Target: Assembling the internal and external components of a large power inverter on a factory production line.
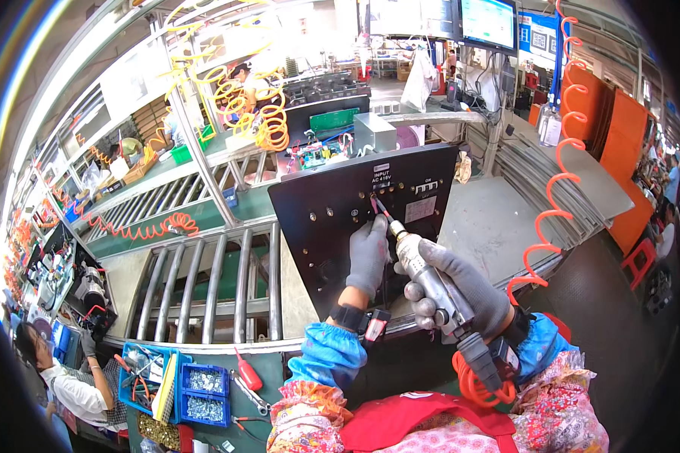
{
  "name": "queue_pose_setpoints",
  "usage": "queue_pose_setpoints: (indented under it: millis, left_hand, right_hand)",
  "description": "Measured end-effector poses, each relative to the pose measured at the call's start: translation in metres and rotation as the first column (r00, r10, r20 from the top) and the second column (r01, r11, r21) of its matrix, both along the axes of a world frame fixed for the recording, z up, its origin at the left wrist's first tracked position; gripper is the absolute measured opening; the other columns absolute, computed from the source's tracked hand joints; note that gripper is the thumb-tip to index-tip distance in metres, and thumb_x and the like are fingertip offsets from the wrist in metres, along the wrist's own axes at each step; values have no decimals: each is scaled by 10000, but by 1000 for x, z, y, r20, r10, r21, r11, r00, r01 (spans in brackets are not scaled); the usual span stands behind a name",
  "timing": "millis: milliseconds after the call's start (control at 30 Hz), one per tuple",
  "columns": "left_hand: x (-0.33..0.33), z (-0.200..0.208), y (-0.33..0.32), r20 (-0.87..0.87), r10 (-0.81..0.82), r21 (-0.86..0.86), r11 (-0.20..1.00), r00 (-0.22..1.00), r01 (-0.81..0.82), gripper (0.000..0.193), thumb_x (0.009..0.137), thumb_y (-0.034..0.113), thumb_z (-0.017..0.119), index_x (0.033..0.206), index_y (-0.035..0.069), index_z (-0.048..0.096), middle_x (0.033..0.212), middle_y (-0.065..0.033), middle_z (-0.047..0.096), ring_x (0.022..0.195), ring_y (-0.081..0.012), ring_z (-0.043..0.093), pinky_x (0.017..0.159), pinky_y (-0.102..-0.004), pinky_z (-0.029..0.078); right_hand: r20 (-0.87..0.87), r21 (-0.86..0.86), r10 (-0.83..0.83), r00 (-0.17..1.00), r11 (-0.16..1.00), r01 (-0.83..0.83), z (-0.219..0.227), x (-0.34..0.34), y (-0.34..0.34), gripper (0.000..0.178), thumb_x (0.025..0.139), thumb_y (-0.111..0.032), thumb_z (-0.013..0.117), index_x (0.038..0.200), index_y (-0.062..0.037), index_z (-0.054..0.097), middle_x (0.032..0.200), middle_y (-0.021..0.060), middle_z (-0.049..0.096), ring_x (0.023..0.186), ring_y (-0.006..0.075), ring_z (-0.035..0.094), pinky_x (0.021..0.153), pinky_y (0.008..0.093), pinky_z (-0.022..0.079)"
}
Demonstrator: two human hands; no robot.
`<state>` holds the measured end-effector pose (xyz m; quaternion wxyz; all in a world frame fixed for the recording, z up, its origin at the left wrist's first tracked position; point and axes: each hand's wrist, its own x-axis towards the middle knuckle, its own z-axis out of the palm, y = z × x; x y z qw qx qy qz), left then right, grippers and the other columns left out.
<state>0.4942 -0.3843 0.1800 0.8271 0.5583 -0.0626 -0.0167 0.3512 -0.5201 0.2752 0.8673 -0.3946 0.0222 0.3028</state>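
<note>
A black metal panel stands upright in front of me, with brass-coloured studs and white markings. My right hand, in a grey glove, is wrapped round a silver air screwdriver. Its slim bit slants up and left to a terminal in the panel's upper middle. Just below that spot, my gloved left hand is closed against the panel, its fingertips beside the bit. What those fingers pinch is too small to make out. Behind the panel sit a green circuit board and a grey metal box.
An orange coiled hose hangs at the right. Steel rollers lie left of the panel. Blue bins of small fasteners, a tool basket and a red-handled tool are at the near left. A co-worker sits beyond them.
</note>
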Motion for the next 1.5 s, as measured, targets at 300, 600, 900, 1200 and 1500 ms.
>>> queue_pose_setpoints:
  millis: [300,600,900,1200,1500]
  left_hand:
    - [-19,6,3,24,55,120,991,998,-57,298,959,326,567,896,50,659,702,14,567,554,-71,473,470,-266,364]
    - [-81,-105,58,-312,-267,-217,954,912,205,213,921,147,602,1097,27,589,860,-21,570,574,-71,440,517,-155,360]
    - [-100,-90,42,-429,-310,-498,865,849,65,308,972,219,585,1207,32,519,1128,-100,590,689,-70,497,473,-150,394]
    - [-90,-77,19,-300,-498,-765,636,813,107,234,983,197,567,1141,25,572,833,-25,555,618,-58,420,452,-150,355]
    - [-84,-59,-1,-477,-307,-565,825,824,-20,245,1008,177,504,1157,-14,544,756,-9,479,566,-34,376,400,-139,296]
  right_hand:
    - [83,-184,-18,996,982,33,7,-18,-5,368,972,-439,544,1092,-93,508,808,52,603,572,144,613,509,292,539]
    - [86,-368,263,961,905,-215,-67,-47,-66,494,852,-321,678,1192,-67,427,876,104,615,661,200,663,569,342,572]
    - [38,-399,326,945,872,-285,-115,-56,-85,533,815,-274,690,1215,-68,405,874,110,622,628,198,653,557,318,553]
    - [-54,-407,284,957,869,-281,-107,-55,-98,505,823,-129,677,1237,-45,401,838,92,592,585,183,631,518,309,529]
    - [-80,-390,297,951,869,-304,-107,-54,-104,508,836,-127,682,1250,-50,398,865,78,581,596,162,627,530,300,533]
